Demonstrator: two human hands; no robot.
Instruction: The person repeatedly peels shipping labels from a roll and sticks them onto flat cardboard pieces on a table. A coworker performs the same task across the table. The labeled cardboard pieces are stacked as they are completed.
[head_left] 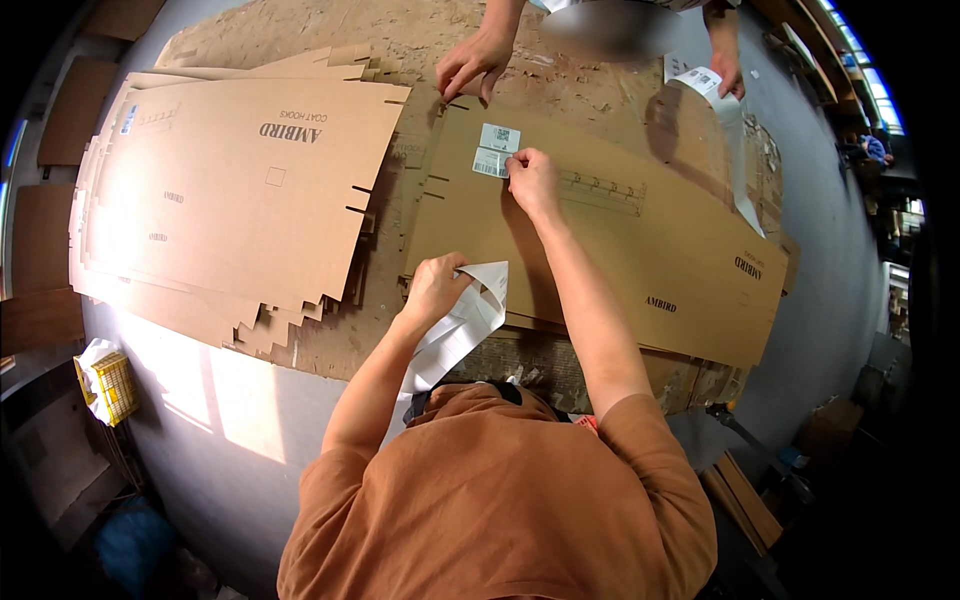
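A flat brown cardboard carton blank lies in front of me with dark print on it. Near its far left corner is a white printed label, which looks flat on the board. My right hand has its fingertips pinched together at the label's right edge. Lower left, my left hand is closed on a strip of white backing paper, which folds over and hangs down over the table's near edge.
A stack of carton blanks fills the left of the worn wooden table. Across from me, a co-worker's one hand touches my blank's far corner; the other hand holds a label strip. A yellow basket stands at lower left.
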